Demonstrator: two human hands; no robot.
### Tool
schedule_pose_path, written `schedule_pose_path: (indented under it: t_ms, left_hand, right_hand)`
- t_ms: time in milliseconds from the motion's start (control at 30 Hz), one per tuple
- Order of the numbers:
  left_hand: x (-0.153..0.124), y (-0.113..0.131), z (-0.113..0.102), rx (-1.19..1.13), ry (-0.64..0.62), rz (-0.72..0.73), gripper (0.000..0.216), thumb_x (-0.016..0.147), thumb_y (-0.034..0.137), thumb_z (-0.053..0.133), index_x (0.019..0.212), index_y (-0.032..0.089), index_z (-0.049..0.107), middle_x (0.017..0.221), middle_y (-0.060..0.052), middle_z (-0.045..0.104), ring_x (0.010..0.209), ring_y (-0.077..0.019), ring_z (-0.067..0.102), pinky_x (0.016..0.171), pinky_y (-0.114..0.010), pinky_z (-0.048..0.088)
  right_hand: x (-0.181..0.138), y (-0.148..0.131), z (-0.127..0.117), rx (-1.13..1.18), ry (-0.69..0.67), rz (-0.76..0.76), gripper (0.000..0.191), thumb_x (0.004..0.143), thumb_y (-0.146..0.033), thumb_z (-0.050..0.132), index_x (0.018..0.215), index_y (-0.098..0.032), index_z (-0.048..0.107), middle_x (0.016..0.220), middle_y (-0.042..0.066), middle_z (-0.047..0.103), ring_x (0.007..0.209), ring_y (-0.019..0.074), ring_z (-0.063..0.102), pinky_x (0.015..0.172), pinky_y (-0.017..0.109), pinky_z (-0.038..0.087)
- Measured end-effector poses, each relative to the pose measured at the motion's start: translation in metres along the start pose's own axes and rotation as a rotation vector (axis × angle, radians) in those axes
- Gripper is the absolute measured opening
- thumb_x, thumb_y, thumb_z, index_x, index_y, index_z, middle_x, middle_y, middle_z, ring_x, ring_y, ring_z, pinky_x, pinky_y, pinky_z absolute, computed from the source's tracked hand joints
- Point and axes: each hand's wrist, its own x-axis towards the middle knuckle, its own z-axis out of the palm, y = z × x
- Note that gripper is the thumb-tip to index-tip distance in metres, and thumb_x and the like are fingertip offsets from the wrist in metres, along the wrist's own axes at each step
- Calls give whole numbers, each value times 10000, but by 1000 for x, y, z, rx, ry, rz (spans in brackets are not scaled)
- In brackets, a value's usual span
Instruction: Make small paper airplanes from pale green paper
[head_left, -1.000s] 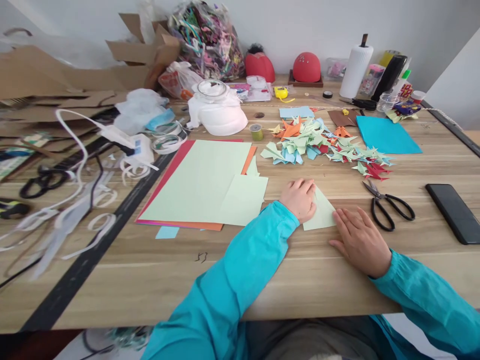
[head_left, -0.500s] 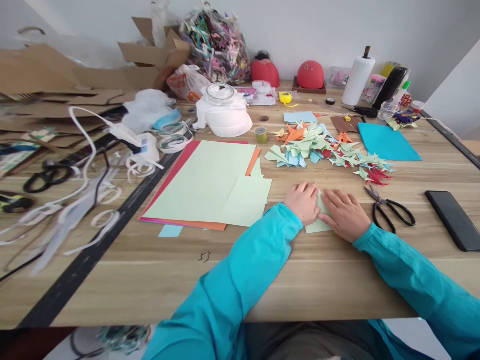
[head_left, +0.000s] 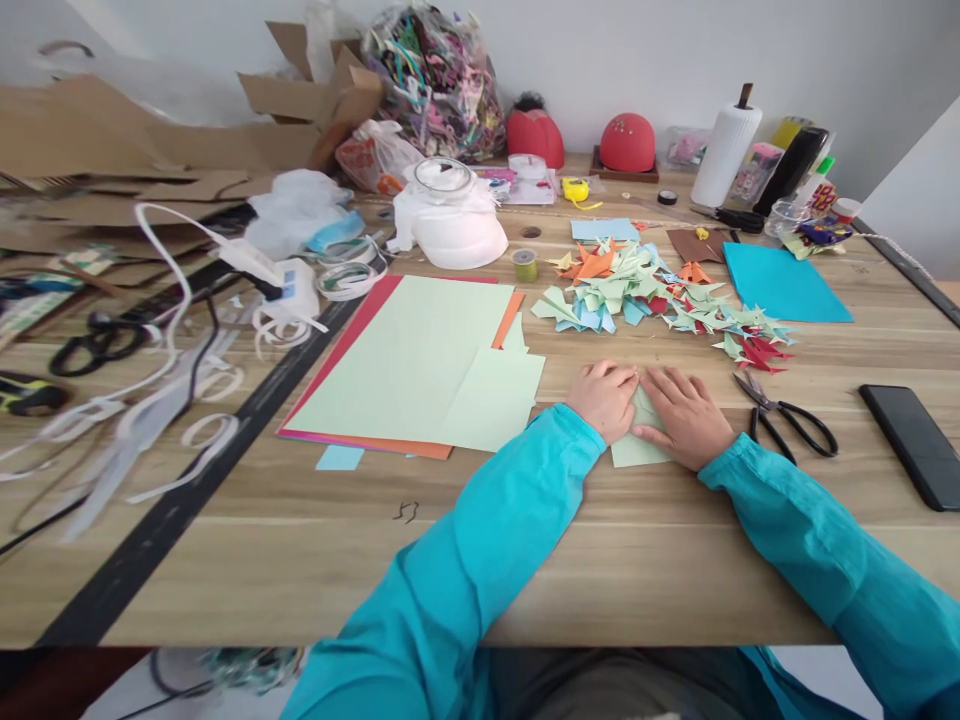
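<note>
A small pale green sheet of paper (head_left: 639, 450) lies on the table under both of my hands. My left hand (head_left: 606, 398) has its fingers bent and close together, pressed on the sheet's upper left edge. Flat across the sheet's right side rests my right hand (head_left: 684, 410), its fingers stretched out and its thumb pointing left. Faint creases show between the hands; the upper part of the sheet is partly hidden. Beyond them is a heap of folded paper pieces (head_left: 622, 285) in green, blue, orange and red. Black-handled pliers (head_left: 780, 408) lie to the right of my right hand.
Stacked coloured paper (head_left: 397, 350) lies to the left, topped by a smaller green sheet (head_left: 499, 400). A phone (head_left: 911, 445) is at the far right, below a blue sheet (head_left: 784, 283). Cables (head_left: 180, 300) and scissors (head_left: 97, 343) clutter the left side.
My right hand has slid slightly left and up over the paper, uncovering more of its lower right part. The left hand stays almost still. The view has shifted a little.
</note>
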Motion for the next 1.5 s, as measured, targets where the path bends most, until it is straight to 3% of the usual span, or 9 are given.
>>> schedule_pose_path:
  t_ms: [233,433,767,1067,1267,1500]
  left_hand:
    - [3,-4,3,-53,17,-33,459,747,166,434,1195,140,529,1246,-56,558,1122,-225,441,935,-384,378]
    - [5,-3,-1,-182,-3,-128,678,668,87,425,1330,40,290,1243,-96,560,1141,-237,439,944,-393,373]
    - [6,-7,-1,-114,-9,-60,661,712,97,406,1351,34,249,1177,-129,593,1119,-236,474,907,-389,387]
    - [5,1,-10,145,-25,-8,606,797,245,454,1346,33,314,1050,-152,638,1074,-277,480,1012,-480,272]
    - [2,-1,-5,131,44,27,410,836,236,403,1234,201,499,1225,-69,568,1082,-251,472,1015,-525,270]
    - [0,0,-1,135,120,38,392,835,215,391,1201,189,529,1229,-72,557,1102,-252,460,1033,-537,241]
  right_hand:
    - [3,-3,-3,-13,9,-4,685,853,-589,302,1317,-96,405,1350,179,424,1240,325,333,957,468,285]
    - [9,-3,-1,9,10,18,667,862,-586,276,1304,-107,419,1366,161,408,1247,322,319,961,454,280]
    - [15,-1,0,-14,8,10,694,849,-606,282,1321,-109,392,1343,177,422,1242,333,324,953,484,284]
    - [11,-5,-1,-13,24,11,649,866,-574,286,1295,-107,423,1326,177,450,1245,324,342,986,512,253]
    - [-9,-13,-9,29,21,37,654,848,-608,297,1176,-89,522,1282,187,494,1216,315,384,987,507,270]
    - [-40,-18,-12,20,44,56,623,854,-584,325,1196,-97,510,1284,184,494,1208,311,404,973,497,297]
